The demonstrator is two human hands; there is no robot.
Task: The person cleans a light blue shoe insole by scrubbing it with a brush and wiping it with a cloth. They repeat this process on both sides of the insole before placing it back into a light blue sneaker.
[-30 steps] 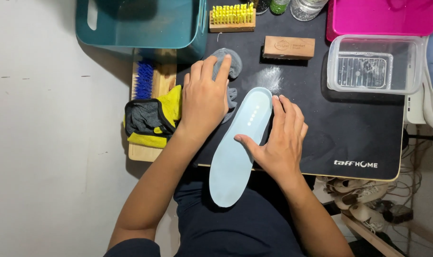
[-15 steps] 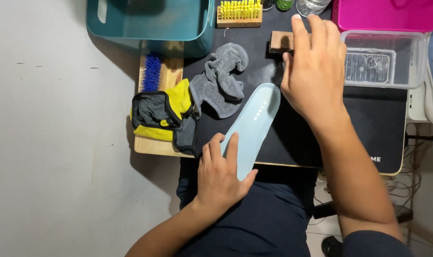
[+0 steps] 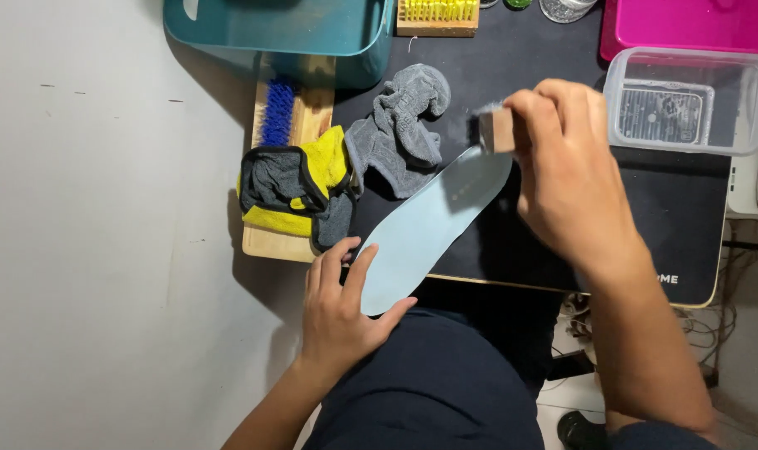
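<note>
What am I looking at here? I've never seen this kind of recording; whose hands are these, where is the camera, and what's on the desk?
There is no machine: a person works with bare hands, filmed by a camera on their head looking down. The left hand grips the near end of a pale blue shoe insole that lies on a black desk mat and overhangs the edge. The right hand holds a small wooden brush at the insole's far end. Beside it lie a grey cloth, a yellow and grey cloth and a blue-bristled brush on a wooden board. Further back are a teal tub, a clear plastic box and a pink box.
</note>
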